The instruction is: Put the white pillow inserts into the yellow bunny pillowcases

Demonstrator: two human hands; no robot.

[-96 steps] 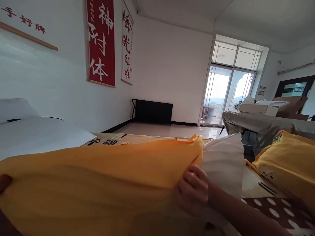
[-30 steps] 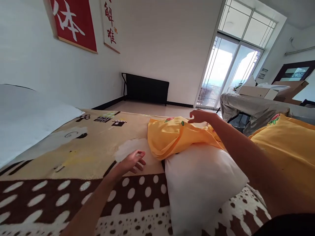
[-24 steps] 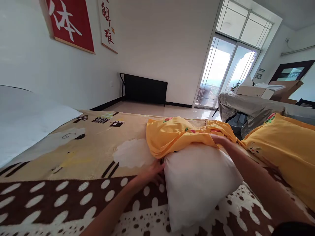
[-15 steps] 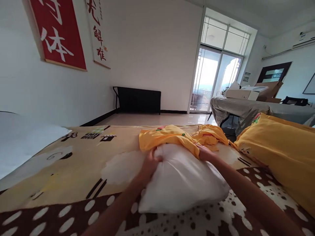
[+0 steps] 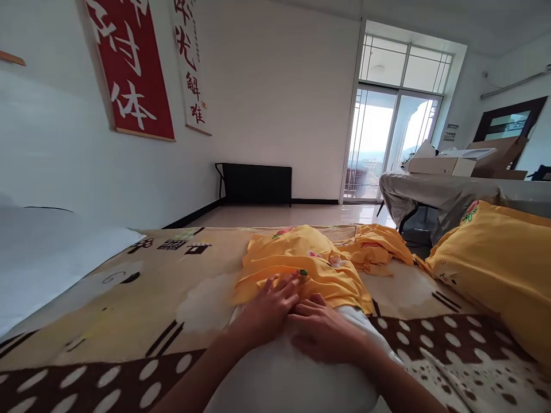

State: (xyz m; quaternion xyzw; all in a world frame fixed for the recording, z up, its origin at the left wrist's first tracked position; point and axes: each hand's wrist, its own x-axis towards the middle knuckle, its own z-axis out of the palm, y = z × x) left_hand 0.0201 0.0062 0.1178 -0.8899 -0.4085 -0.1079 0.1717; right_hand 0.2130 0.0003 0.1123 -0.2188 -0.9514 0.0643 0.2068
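Note:
A white pillow (image 5: 297, 378) lies on the bed in front of me, its far part inside a yellow pillowcase (image 5: 301, 246). The pillowcase is wrinkled and printed with small flowers. My left hand (image 5: 269, 307) rests on the cloth near its front edge, fingers spread over the yellow fabric. Close against it, my right hand (image 5: 327, 332) lies over the white pillow, its fingertips at the edge of the case. Both hands look open, though the undersides of the fingers are hidden.
A patterned blanket (image 5: 172, 298) covers the bed. Crumpled yellow cloth (image 5: 379, 244) lies beyond the pillow; a yellow cased pillow (image 5: 495, 264) is at right. White bedding (image 5: 64, 258) is at left. Past the bed stand a black folded frame (image 5: 258, 183) and a plastic-covered table (image 5: 451, 189) with boxes.
The pillowcase now covers more of the white pillow, its edge nearer me. My hands have come together at the middle, from opposite sides of the opening. The view has shifted slightly.

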